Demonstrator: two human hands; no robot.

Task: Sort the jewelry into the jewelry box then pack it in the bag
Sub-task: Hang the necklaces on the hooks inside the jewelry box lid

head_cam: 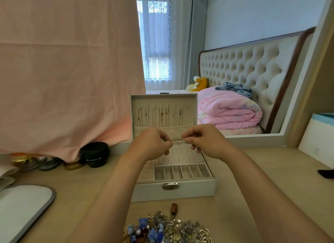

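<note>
A white jewelry box (173, 189) stands open on the wooden table in front of me, its lid upright with several necklaces hanging inside it. Its tray has a perforated panel and a row of narrow compartments. My left hand (153, 144) and my right hand (204, 139) hover above the tray, each pinching one end of a thin chain (179, 143) stretched between them. A pile of loose jewelry (166, 228), with blue, red and metallic pieces, lies at the table's near edge below the box.
A pink cloth (68, 70) hangs at the left over several jars and a black round case (94, 154). A grey-rimmed white pad (23, 208) lies at the near left. A white box (318, 141) stands at the right. A mirror behind shows a bed.
</note>
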